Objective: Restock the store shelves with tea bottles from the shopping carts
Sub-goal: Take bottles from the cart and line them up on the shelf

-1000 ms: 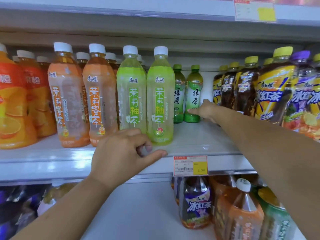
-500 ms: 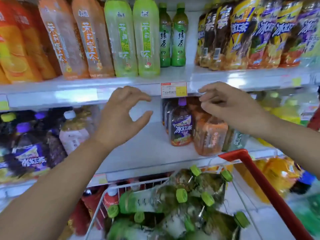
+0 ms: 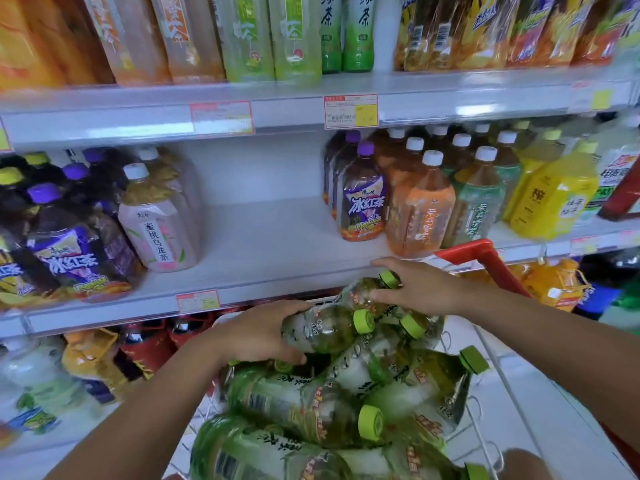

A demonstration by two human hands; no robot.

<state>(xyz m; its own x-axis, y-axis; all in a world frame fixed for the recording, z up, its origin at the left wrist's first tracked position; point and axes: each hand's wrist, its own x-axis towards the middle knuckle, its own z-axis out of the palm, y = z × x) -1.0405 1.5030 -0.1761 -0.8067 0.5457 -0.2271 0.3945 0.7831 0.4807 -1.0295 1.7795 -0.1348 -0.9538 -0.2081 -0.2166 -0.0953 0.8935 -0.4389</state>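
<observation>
Here, the left grip (image 3: pixel 263 336) is curled round the body of a tea bottle (image 3: pixel 318 329) lying on its side atop the heap of green-capped bottles (image 3: pixel 311 410) in the cart (image 3: pixel 467 251). Just right of it and slightly farther off, the right grip (image 3: pixel 426 289) clasps a second bottle (image 3: pixel 356 296) near its cap. Beyond both grips, the shelf (image 3: pixel 277 244) has a bare stretch between large bottles (image 3: pixel 157 233).

冰红茶 on purple-capped bottle (image 3: pixel 363 209), 蜜桃乌龙茶 on pink-label bottle (image 3: pixel 157 233)
</observation>
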